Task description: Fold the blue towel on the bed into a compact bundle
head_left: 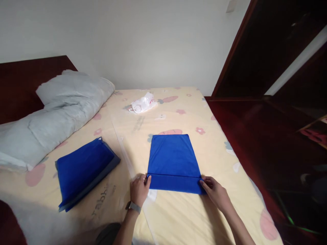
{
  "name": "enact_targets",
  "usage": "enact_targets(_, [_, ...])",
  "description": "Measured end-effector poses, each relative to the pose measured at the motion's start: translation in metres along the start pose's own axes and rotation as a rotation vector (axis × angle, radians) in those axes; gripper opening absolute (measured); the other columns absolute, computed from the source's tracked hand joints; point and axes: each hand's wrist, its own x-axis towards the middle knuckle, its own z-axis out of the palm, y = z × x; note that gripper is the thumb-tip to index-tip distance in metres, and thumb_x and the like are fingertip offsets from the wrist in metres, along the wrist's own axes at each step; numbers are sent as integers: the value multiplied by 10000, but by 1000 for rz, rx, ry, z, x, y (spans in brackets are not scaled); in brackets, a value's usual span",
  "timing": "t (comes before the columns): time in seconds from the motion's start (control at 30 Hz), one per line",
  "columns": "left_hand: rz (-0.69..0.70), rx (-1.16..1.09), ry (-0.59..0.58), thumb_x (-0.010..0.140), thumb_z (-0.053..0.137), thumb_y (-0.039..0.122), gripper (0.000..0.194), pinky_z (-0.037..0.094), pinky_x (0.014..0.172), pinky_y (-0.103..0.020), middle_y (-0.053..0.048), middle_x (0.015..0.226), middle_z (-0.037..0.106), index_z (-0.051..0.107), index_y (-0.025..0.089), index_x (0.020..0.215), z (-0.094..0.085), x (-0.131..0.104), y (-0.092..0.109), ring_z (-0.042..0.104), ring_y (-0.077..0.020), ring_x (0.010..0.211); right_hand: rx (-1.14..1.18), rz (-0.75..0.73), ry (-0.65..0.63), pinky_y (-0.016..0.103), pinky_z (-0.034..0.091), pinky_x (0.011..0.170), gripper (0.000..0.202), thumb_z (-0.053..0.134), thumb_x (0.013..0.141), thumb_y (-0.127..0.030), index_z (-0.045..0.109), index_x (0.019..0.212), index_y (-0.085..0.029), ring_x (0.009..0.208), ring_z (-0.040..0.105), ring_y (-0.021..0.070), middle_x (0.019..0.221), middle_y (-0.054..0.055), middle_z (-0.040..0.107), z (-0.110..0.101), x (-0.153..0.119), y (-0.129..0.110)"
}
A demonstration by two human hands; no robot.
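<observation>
A blue cloth piece (pixel 173 156), shaped like a flat bag, lies on the bed with its near edge folded over into a band. At the left end of that band, my left hand (pixel 140 190) pinches the fabric between thumb and fingers; a watch is on this wrist. My right hand (pixel 214 191) grips the opposite end of the fold, thumb on top. Off to the left rests a stack of folded blue cloth pieces (pixel 81 168) with a greyish-blue layer showing along its edge.
The bed (pixel 178 217) has a cream sheet printed with carrots and flowers. A grey-white pillow or quilt (pixel 56 115) lies by the dark headboard (pixel 30 78). Near the wall sits a crumpled white plastic bag (pixel 143 103). Dark reddish floor (pixel 237 129) borders the bed's right edge.
</observation>
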Motion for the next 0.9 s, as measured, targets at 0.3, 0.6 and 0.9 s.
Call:
enact_targets(0.3, [-48,-87,1,978,417,431,461,301,633,-283,-34,641,653,563,199,607,2,6,-3,599,-175,668,97,-113,11,327,489,728,460,424,868,-669,452,1106,-276,768,687,221,861,25,713,8,-3,-2])
enact_targets(0.6, [207,-60,117,874,557,239,112,413,786,-333,-44,858,690,645,221,808,-13,-2,1,611,-224,877,-532,-337,186,431,467,778,382,377,940,-476,599,1130,-230,898,605,305,1072,135,630,-10,-10,-5])
enact_targets(0.9, [569,-257,-179,727,629,111,492,431,1085,-434,-46,1278,637,644,280,1189,-13,-14,10,537,-260,1226,-406,-547,-152,441,453,1013,518,647,724,-304,615,1240,-328,1270,506,298,1389,45,557,-7,-17,-3])
